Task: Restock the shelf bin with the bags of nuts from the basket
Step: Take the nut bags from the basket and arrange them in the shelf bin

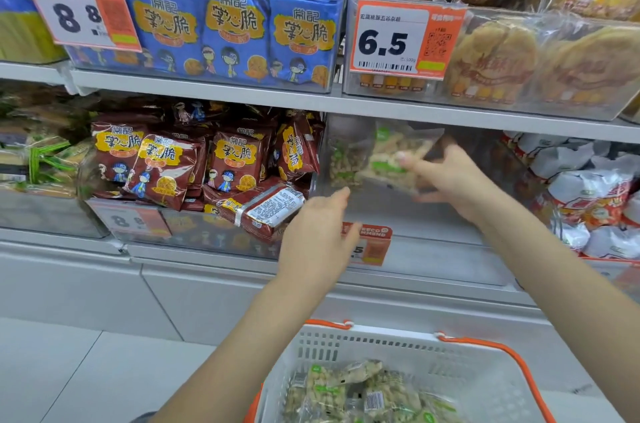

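Right hand [450, 177] reaching into the clear shelf bin [433, 215] under the middle shelf, grip closed round a bag of nuts [391, 159] held inside the bin near its back left corner. Left hand [318, 232] hovering at the bin's front left edge, fingers straight and loose, holding nothing, partly covering an orange price tag [375, 244]. More bags of nuts [349, 395] lying in the white basket [467, 367] with orange handles, below the shelf. Dark red snack packs [194, 166] heaped in the next bin to the left
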`<control>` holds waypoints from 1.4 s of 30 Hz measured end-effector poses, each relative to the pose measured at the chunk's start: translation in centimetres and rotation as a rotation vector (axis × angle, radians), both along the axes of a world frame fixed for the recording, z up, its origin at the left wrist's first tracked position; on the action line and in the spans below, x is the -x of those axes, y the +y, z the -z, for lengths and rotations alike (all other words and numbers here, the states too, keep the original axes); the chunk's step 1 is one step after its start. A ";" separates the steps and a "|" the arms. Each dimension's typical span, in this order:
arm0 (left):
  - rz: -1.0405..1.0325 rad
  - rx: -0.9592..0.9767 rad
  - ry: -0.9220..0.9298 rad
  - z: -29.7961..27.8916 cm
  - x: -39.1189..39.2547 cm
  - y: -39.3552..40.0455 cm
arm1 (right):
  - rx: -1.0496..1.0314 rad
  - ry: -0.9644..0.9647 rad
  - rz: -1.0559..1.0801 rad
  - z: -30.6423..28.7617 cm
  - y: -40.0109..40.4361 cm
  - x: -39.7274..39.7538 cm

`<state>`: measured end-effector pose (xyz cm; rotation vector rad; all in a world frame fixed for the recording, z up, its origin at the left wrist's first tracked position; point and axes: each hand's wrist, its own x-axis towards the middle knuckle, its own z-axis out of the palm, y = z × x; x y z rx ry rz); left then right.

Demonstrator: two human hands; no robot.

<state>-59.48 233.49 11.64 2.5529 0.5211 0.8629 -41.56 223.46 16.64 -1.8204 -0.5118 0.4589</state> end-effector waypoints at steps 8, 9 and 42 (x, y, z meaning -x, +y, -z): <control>0.008 -0.397 0.251 0.8 -0.6 -0.4 | 0.244 0.092 -0.036 5.2 9.6 -4.5; -0.005 -0.435 0.251 0.9 -0.7 -0.2 | 0.281 0.021 -0.036 5.8 10.5 -4.6; 0.208 -0.507 -0.063 1.2 0.3 -0.9 | 0.059 -0.393 0.109 5.6 1.1 1.8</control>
